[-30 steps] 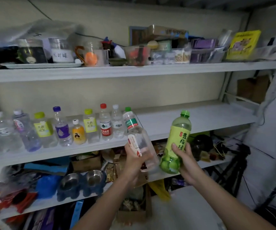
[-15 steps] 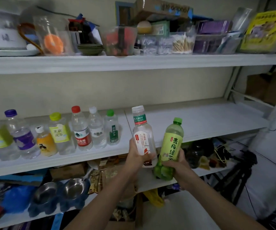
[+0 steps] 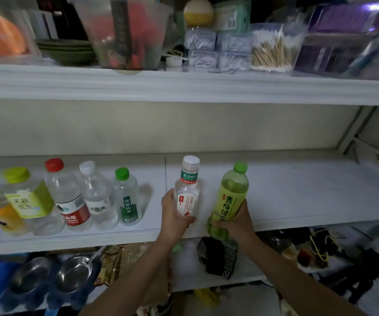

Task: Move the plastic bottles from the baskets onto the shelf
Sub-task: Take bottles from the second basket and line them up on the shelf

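While both are upright at the front edge of the smooth white shelf (image 3: 298, 197), the left hand (image 3: 172, 217) closes its grip round a clear bottle (image 3: 187, 197) with a ribbed white cap. The right hand (image 3: 239, 224) wraps the lower body of a translucent green tea bottle (image 3: 230, 197), whose base seems to hang just off the edge. A row of bottles (image 3: 97, 199) in glossy plastic stands to the left.

left hand (image 3: 174, 216), held forward, grips the clear bottle (image 3: 188, 190); right hand (image 3: 237, 224) beside it grips the green bottle (image 3: 231, 197).
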Demonstrator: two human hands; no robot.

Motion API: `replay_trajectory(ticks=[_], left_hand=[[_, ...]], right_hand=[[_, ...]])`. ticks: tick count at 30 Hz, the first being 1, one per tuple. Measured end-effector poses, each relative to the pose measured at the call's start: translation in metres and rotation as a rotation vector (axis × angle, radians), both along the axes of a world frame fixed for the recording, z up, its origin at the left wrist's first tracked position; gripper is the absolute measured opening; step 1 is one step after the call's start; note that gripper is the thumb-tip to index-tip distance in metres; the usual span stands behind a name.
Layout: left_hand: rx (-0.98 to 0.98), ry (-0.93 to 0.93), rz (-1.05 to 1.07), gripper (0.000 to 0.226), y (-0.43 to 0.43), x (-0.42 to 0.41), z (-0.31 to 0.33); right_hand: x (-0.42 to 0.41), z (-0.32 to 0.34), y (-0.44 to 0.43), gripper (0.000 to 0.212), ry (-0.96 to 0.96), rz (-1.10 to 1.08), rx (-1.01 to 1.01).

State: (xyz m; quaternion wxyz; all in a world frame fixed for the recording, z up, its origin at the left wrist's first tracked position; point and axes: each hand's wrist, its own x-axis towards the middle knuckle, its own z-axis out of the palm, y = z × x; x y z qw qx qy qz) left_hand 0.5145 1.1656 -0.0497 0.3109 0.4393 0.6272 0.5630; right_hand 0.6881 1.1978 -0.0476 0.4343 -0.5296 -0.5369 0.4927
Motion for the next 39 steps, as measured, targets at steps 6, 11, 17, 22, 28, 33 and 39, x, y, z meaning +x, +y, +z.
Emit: replay_trajectory(ticks=[6,11,17,22,28,33,39], left_hand=[[-0.047,-0.075,0.207,0.083,0.011,-0.013,-0.003],[-0.104,-0.023,0.289,0.087,0.014,-0.026,-0.008],[-0.171,0.064,0.353,0.076,0.007,-0.039,-0.021],[-0.153,0.104,0.421,0.091,0.006,-0.025,-0.023],[-0.23,0.149,0.638,0.075,0.016,0.0,-0.021],[-0.303,0.192,0.621,0.061,0.017,-0.012,-0.017],[-0.355,0.223,0.592,0.059,0.016,-0.014,-0.017]], right_hand=[[-0.023,-0.004,0.038,0.083,-0.133,0.183,0.062],[-0.059,-0.01,0.048,0.082,-0.185,0.296,0.147],[-0.082,-0.025,0.054,0.082,-0.187,0.361,0.231],[-0.078,-0.039,0.057,0.082,-0.244,0.409,0.239],[-0.092,-0.044,0.058,0.072,-0.248,0.326,0.169],[-0.098,-0.041,0.065,0.072,-0.275,0.342,0.122],[-0.101,-0.037,0.064,0.073,-0.279,0.352,0.113]])
